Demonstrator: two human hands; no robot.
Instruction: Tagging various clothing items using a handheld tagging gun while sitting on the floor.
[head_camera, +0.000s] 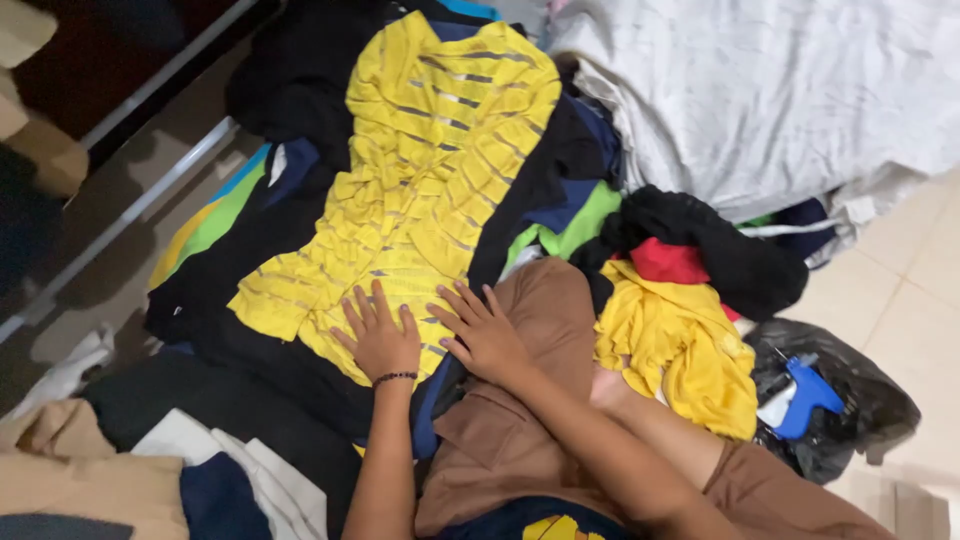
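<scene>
Both hands lie flat, fingers spread and gripping nothing: the left hand (378, 338) presses the lower hem of a yellow striped shirt (430, 170), the right hand (486, 332) just at its 3 o'clock on the hem's edge. The shirt stretches toward 12 o'clock over a dark clothes pile (290, 90), with a crumpled yellow garment (680, 345) at the hands' 3 o'clock.

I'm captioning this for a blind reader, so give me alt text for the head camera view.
Two bare hands press flat on clothes: the left hand on a yellow striped shirt, the right hand at its edge on brown fabric. Around them lie a clothes pile, a white sheet and a blue tagging gun.
</scene>
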